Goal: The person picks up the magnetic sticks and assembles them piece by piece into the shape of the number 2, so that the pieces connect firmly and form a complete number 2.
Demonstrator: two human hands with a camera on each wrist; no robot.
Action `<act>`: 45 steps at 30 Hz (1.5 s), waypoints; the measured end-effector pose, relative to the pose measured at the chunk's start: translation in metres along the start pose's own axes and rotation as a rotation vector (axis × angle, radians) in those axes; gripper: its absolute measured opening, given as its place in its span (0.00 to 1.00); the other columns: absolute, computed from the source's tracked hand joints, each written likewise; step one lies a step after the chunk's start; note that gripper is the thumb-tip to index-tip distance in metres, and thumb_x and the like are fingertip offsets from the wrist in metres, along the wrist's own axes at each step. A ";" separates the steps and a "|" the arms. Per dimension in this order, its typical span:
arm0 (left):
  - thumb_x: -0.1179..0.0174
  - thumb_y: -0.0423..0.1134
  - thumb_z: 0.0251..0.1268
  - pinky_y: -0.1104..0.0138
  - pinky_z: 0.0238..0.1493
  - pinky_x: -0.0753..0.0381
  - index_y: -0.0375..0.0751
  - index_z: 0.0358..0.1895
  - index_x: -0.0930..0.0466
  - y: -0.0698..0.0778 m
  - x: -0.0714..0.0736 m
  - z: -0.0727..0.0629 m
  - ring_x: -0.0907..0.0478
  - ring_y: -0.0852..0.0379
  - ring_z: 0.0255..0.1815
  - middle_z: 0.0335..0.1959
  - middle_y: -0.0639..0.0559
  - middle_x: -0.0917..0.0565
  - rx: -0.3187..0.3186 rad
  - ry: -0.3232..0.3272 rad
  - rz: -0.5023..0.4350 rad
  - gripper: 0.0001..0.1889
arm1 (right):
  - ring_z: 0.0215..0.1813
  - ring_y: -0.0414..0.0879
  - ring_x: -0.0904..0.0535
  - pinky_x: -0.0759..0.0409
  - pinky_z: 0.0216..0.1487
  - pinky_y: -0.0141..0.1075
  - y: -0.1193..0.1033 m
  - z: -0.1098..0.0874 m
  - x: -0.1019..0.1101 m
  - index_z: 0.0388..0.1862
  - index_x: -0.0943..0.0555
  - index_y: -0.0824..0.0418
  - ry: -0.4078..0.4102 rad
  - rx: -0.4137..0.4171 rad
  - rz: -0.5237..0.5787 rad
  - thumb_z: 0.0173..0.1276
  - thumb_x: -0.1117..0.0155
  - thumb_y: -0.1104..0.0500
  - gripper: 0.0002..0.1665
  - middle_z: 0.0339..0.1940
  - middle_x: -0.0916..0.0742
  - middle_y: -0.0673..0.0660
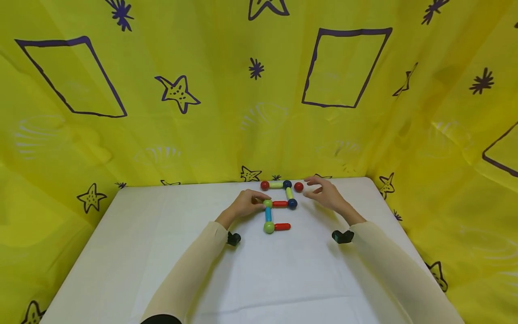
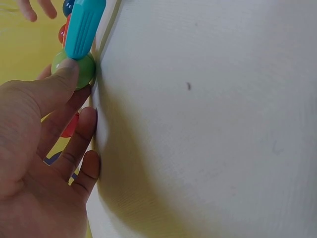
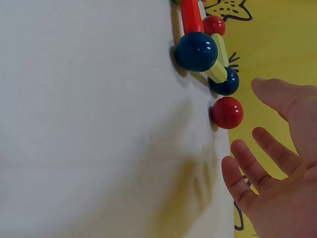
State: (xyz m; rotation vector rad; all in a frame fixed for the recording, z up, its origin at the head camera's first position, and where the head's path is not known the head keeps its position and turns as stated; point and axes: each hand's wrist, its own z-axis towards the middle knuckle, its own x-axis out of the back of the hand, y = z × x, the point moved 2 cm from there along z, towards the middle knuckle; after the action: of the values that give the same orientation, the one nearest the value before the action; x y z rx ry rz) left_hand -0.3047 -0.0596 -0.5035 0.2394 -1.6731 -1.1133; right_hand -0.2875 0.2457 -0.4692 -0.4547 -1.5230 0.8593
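A zigzag chain of magnetic rods and balls lies on the white table. My left hand (image 1: 246, 203) pinches its upper green ball (image 2: 85, 69) between thumb and fingers. From that ball, a blue rod (image 1: 268, 214) runs to a lower green ball (image 1: 269, 227) bearing a red rod (image 1: 282, 227). Another red rod (image 1: 280, 204) leads right to a dark blue ball (image 3: 196, 52). Pale yellow rods (image 1: 289, 193) link it to a second dark blue ball (image 1: 287, 184) and a red ball (image 1: 265, 185). A separate red ball (image 3: 227, 113) sits beside my right hand (image 1: 327, 193), whose spread fingers hold nothing.
A yellow curtain (image 1: 218, 139) with purple drawings hangs behind the white table (image 1: 162, 252) and along both its sides. The chain and the separate red ball lie close to the table's far edge.
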 end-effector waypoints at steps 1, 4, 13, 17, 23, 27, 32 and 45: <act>0.32 0.37 0.70 0.64 0.52 0.20 0.49 0.58 0.12 0.000 0.000 0.000 0.20 0.55 0.44 0.50 0.52 0.12 0.001 -0.001 -0.001 0.15 | 0.59 0.67 0.20 0.22 0.60 0.58 0.001 0.002 -0.001 0.71 0.28 0.62 0.002 -0.018 0.023 0.73 0.31 0.58 0.31 0.66 0.21 0.69; 0.32 0.37 0.70 0.64 0.53 0.20 0.50 0.58 0.12 0.001 0.000 0.000 0.21 0.55 0.45 0.50 0.53 0.12 0.003 -0.004 -0.005 0.15 | 0.64 0.67 0.23 0.25 0.64 0.59 0.005 0.008 -0.005 0.71 0.28 0.62 0.015 -0.059 0.083 0.73 0.32 0.58 0.30 0.67 0.22 0.69; 0.33 0.37 0.70 0.65 0.51 0.21 0.49 0.58 0.12 0.001 -0.001 0.000 0.21 0.55 0.44 0.50 0.53 0.12 -0.004 -0.004 -0.005 0.15 | 0.67 0.67 0.26 0.27 0.66 0.59 0.013 0.023 -0.017 0.68 0.27 0.63 0.049 -0.148 0.160 0.73 0.31 0.59 0.28 0.68 0.23 0.69; 0.33 0.37 0.70 0.65 0.51 0.21 0.49 0.58 0.12 0.001 -0.001 0.001 0.22 0.55 0.43 0.50 0.53 0.12 -0.007 -0.006 -0.008 0.15 | 0.67 0.67 0.26 0.26 0.65 0.58 0.016 0.025 -0.020 0.65 0.26 0.63 0.060 -0.171 0.178 0.72 0.32 0.61 0.25 0.67 0.23 0.69; 0.33 0.37 0.70 0.65 0.51 0.21 0.49 0.58 0.12 0.001 -0.001 0.000 0.21 0.55 0.43 0.50 0.53 0.12 -0.003 0.000 -0.007 0.15 | 0.66 0.66 0.25 0.26 0.65 0.57 0.018 0.029 -0.025 0.62 0.24 0.64 0.072 -0.179 0.166 0.72 0.32 0.62 0.22 0.62 0.19 0.69; 0.33 0.37 0.70 0.65 0.50 0.21 0.50 0.58 0.12 0.000 -0.001 0.001 0.22 0.55 0.43 0.50 0.53 0.12 -0.003 0.005 -0.001 0.15 | 0.65 0.66 0.24 0.26 0.65 0.57 0.018 0.032 -0.028 0.61 0.24 0.63 0.074 -0.185 0.154 0.72 0.32 0.61 0.21 0.61 0.18 0.70; 0.32 0.37 0.70 0.65 0.49 0.21 0.49 0.57 0.12 -0.002 0.000 0.001 0.22 0.55 0.42 0.49 0.53 0.12 -0.003 0.005 0.007 0.15 | 0.66 0.66 0.25 0.27 0.65 0.58 0.018 0.035 -0.032 0.60 0.23 0.63 0.085 -0.191 0.142 0.72 0.31 0.61 0.20 0.60 0.17 0.70; 0.33 0.37 0.70 0.64 0.51 0.21 0.50 0.58 0.12 -0.002 0.000 0.001 0.21 0.55 0.44 0.50 0.53 0.12 -0.005 0.002 0.003 0.15 | 0.66 0.65 0.25 0.27 0.65 0.57 0.018 0.036 -0.035 0.58 0.24 0.62 0.101 -0.209 0.124 0.73 0.33 0.62 0.18 0.60 0.17 0.70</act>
State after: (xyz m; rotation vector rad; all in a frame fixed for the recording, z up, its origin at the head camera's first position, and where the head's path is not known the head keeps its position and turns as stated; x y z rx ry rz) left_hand -0.3059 -0.0602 -0.5054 0.2345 -1.6684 -1.1144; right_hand -0.3204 0.2229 -0.5042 -0.7407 -1.5090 0.7632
